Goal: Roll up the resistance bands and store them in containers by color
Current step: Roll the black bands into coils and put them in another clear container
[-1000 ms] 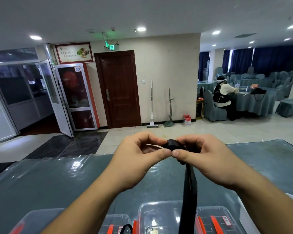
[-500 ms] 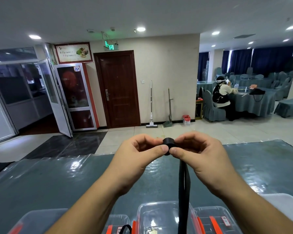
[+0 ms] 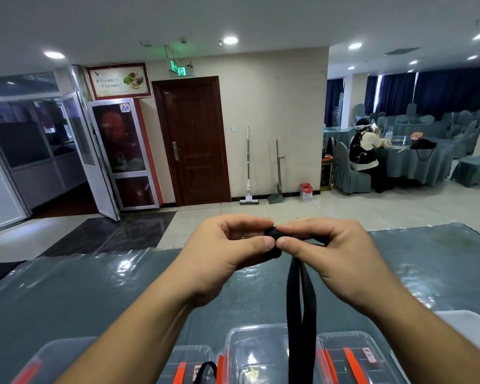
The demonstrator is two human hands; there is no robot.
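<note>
A black resistance band [image 3: 301, 306] is held up above the table, its top wound into a small tight roll between my two hands. My left hand [image 3: 222, 256] pinches the roll's left end with thumb and curled fingers. My right hand [image 3: 336, 253] pinches its right end the same way. The unrolled part hangs straight down as a doubled strap, past the clear plastic containers [image 3: 258, 353] with orange clips at the bottom edge. Another black band loop [image 3: 205, 368] shows in a container at lower left of centre.
A grey-green table under shiny plastic film [image 3: 94, 286] spreads below my hands. A white object [image 3: 471, 325] sits at the table's right edge. Beyond lie a tiled floor, a brown door [image 3: 194, 139], and a seated person [image 3: 363, 151] at a far round table.
The roll has turned a little further between my fingers and the hanging strap now shows as two separated strands. My hands stay at the same height.
</note>
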